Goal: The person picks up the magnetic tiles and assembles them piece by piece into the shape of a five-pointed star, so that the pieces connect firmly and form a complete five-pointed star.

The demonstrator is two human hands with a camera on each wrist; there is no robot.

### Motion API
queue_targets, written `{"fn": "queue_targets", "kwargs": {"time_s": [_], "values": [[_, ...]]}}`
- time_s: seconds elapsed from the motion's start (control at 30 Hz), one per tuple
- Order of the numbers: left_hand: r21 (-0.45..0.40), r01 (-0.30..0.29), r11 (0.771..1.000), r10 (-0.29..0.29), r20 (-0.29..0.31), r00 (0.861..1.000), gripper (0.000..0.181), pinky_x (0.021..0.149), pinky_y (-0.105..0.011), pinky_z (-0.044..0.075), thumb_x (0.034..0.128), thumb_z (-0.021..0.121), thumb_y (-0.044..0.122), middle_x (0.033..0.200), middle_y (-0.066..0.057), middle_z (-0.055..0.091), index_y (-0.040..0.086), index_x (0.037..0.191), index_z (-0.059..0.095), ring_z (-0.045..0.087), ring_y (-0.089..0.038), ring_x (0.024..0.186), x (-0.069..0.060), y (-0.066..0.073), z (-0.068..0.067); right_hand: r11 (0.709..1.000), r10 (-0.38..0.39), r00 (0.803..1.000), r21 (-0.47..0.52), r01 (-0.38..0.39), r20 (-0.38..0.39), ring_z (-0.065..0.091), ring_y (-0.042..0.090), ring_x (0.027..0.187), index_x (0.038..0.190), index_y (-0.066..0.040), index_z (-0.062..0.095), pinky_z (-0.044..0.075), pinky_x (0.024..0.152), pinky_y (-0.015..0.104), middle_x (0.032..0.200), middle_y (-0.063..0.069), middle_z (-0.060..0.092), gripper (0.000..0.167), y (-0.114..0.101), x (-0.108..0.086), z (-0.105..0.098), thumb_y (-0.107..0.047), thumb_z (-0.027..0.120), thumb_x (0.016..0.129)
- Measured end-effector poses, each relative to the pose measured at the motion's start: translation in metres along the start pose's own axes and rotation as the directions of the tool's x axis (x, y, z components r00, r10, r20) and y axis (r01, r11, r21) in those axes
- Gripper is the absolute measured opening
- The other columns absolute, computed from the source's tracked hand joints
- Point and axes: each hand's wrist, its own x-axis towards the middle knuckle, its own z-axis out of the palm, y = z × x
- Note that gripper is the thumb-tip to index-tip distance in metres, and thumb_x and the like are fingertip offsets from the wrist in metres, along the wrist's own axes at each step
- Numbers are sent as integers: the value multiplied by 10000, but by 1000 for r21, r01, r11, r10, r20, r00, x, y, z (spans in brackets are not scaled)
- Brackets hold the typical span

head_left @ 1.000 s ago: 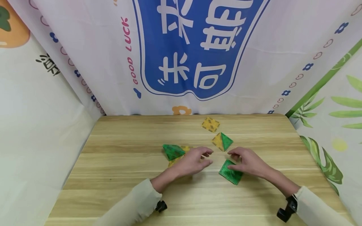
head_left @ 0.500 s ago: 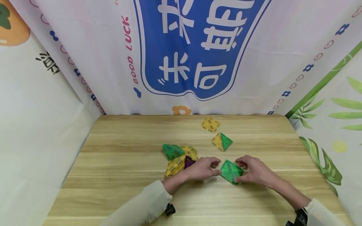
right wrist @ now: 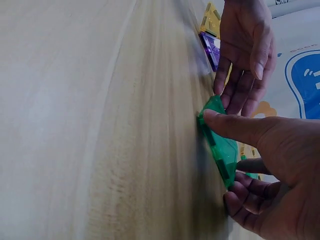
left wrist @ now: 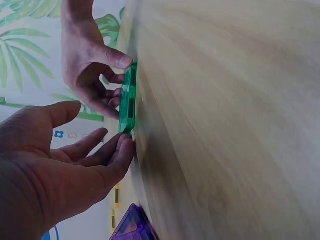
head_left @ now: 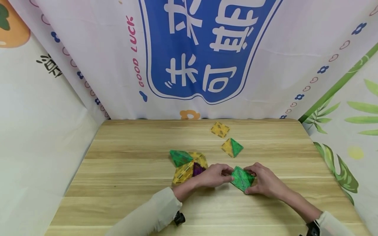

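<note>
Green magnetic tiles (head_left: pixel 242 178), forming a square with a diagonal seam, are between my hands just above or on the table; I cannot tell which. My right hand (head_left: pixel 265 183) grips them, thumb on the near corner and curled fingers at the far side. At the left corner, my left hand (head_left: pixel 215 176) pinches with thumb and fingertip, clearest in the left wrist view, where the tiles (left wrist: pixel 128 97) appear edge-on. The right wrist view shows the right thumb (right wrist: pixel 235 125) lying on the tiles' (right wrist: pixel 222 145) edge.
Left of my hands lies a yellow tile group (head_left: pixel 182 173) with a raised green piece (head_left: pixel 179 158) and a purple piece (head_left: pixel 197 169), partly hidden by the left hand. Farther back are a yellow-green square (head_left: pixel 232 148) and a yellow square (head_left: pixel 220 130). A printed curtain (head_left: pixel 118 82) closes the rear.
Both hands came closer to the green tiles. The right hand drew back and took hold; the left moved right, uncovering the yellow and purple pieces, and now pinches the tiles' corner.
</note>
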Motion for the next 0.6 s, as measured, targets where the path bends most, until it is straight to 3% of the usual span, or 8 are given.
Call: {"fn": "queue_targets", "kwargs": {"time_s": [0.2, 0.43, 0.6], "values": [[-108, 13, 994, -17, -32, 999, 365, 938, -273, 555, 1038, 690, 150, 1275, -105, 715, -2, 1370, 666, 670, -179, 1141, 0, -1, 1, 999, -41, 998, 15, 42, -55, 605, 138, 961, 1314, -36, 676, 557, 806, 304, 1106, 11, 643, 810, 2, -1, 4, -416, 1010, 681], [-101, -18, 995, 10, -74, 997, 306, 944, -269, 572, 1032, 685, 92, 1281, -125, 724, -1, 1323, 694, 695, -216, 1159, 1, -3, 2, 991, -136, 979, -3, 137, -153, 610, 116, 956, 1268, -72, 672, 575, 808, 306, 1110, -5, 636, 759, 6, -2, 12, -349, 1032, 660], [-109, -27, 994, 18, -82, 996, 301, 891, -255, 590, 976, 703, -30, 1230, -135, 743, -3, 1276, 717, 720, -190, 1085, 5, -8, 4, 976, -198, 964, 53, 210, -180, 603, 99, 928, 1249, -74, 664, 572, 764, 266, 1138, 19, 621, 733, 10, -1, 18, -289, 1038, 657]]}}
